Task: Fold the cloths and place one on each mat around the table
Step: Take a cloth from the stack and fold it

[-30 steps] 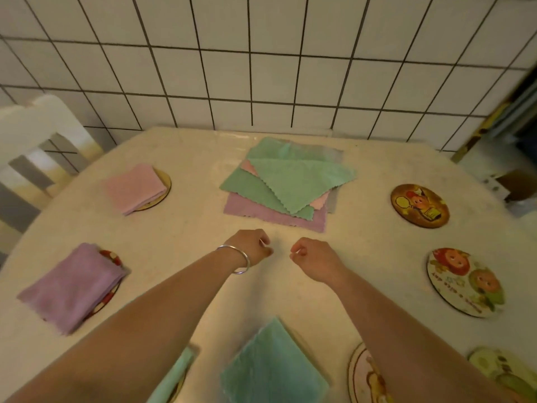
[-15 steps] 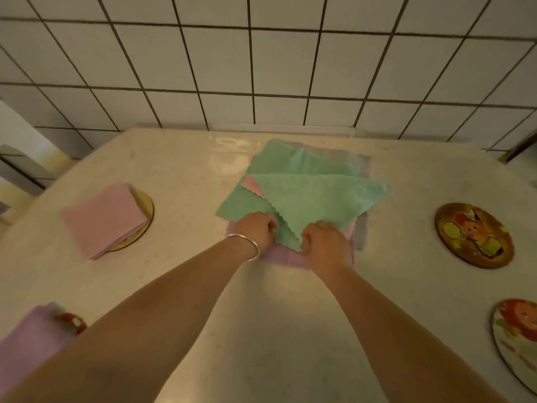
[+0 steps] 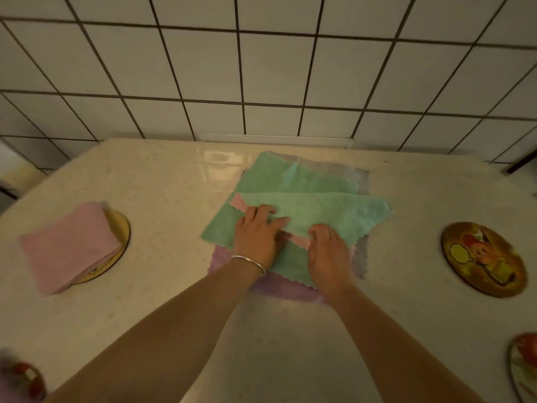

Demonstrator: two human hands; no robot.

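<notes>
Centrally, at the middle of the desk (image 3: 162, 330), a loose stack of cloths (image 3: 293, 181) is lying, the top green cloth (image 3: 325, 213) sitting askew over pink, purple and grey ones. The left hand (image 3: 255, 237) is resting on this top cloth with its fingers (image 3: 261, 212) fairly straight, pressing down near the near edge. The right hand (image 3: 328, 251) is sitting just beside it at three o'clock, its fingers (image 3: 319, 231) curling onto the cloth's edge; whether they are pinching it cannot be told.

The cloths are looking soft, thin and fuzzy, with wavy pinked edges. They are likely light and limp, so a corner or edge seems the best place to take hold, peeling one layer free without dragging the rest.

At nine o'clock, a folded pink cloth (image 3: 69, 248) is sitting on a round mat (image 3: 120, 228). At three o'clock, a bare cartoon mat (image 3: 482, 258) is waiting, well apart from the stack. More mats are peeking in at four and eight o'clock. A silver bangle (image 3: 250, 263) is circling the left wrist. White wall tiles (image 3: 261, 68) with dark grout are rising at twelve o'clock.
</notes>
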